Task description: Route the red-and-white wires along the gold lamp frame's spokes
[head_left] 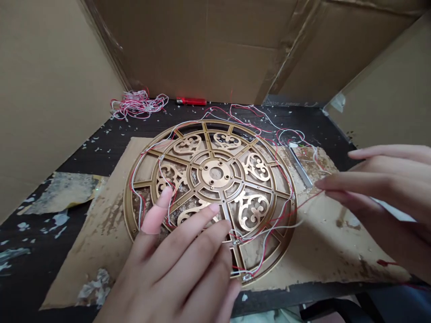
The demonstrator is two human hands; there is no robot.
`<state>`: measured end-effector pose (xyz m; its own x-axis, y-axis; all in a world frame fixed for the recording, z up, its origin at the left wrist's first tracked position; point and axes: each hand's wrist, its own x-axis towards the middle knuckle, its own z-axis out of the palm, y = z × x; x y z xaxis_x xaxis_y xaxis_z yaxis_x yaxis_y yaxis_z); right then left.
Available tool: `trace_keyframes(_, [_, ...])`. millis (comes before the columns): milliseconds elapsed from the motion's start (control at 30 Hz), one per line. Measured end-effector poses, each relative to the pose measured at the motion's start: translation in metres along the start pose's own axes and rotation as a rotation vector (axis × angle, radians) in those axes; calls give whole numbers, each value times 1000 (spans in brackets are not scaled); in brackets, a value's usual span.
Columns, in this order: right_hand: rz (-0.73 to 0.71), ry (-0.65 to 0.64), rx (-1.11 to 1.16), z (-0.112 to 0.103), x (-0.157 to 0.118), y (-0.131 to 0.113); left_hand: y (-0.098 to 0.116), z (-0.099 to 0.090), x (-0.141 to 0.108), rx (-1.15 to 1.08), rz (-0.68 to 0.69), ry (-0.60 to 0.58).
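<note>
A round gold-coloured ornamental frame (pixel 206 177), with spokes and scroll patterns, lies flat on a cardboard sheet. Red and white wires run along its rings, fixed with shiny blobs at the lower right. My left hand (pixel 182 264) lies palm down over the frame's lower left, fingers apart; it hides that part. To the right of the frame, my right hand (pixel 380 188) pinches a thin red wire (pixel 308 200) between thumb and fingers. That wire stretches back toward the frame. A white wire (pixel 289 230) loops slackly below it.
A tangle of red and white wire (pixel 139 105) sits at the back left, beside a red lighter-like object (pixel 193 101). A thin grey bar (pixel 301 168) lies right of the frame. Stained cardboard (pixel 97 224) covers the dark table; cardboard walls (pixel 235 49) enclose it. White scraps are scattered around.
</note>
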<state>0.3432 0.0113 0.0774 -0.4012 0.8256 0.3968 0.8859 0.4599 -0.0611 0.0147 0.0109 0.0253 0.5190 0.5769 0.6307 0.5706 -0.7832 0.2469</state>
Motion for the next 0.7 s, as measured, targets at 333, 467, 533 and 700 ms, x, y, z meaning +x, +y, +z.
trace_keyframes(333, [-182, 62, 35, 25, 39, -10, -17, -12, -20, 58, 122, -116])
trace_keyframes(467, [-234, 85, 64, 29, 39, -9, -13, -8, -12, 82, 150, -146])
trace_keyframes(533, [-210, 82, 54, 29, 38, -7, -12, -6, -9, 91, 148, -158])
trace_keyframes(700, [-149, 114, -9, 21, 27, -5, -10, 0, -5, 68, 95, -69])
